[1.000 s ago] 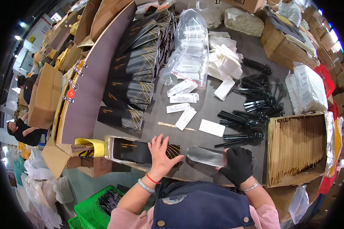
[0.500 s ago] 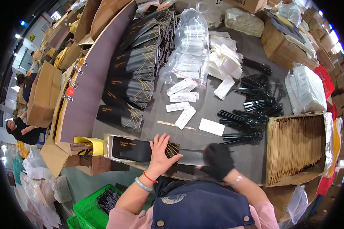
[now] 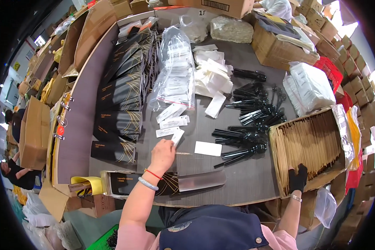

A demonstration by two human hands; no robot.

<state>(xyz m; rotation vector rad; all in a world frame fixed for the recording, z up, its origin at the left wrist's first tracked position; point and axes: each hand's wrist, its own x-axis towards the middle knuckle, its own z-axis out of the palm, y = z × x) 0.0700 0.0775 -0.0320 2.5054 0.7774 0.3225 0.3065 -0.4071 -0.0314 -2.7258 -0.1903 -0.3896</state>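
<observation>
The left hand (image 3: 162, 153) pinches a white packet (image 3: 177, 136); the gloved right hand (image 3: 297, 179) closes on brown sleeves (image 3: 308, 146) boxed beside it within reach.

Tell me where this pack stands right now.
Done: one black sleeve lies at the table's near edge. In hand: left hand touches a small white packet; gloved right hand reaches the box of brown sticks. Left: black cutlery sits loose.

Pink sleeves and a dark blue apron are worn. Left hand (image 3: 162, 153) is bare, with red string and pale bangle; right hand (image 3: 298, 179) is black-gloved, with thin bracelet.
</observation>
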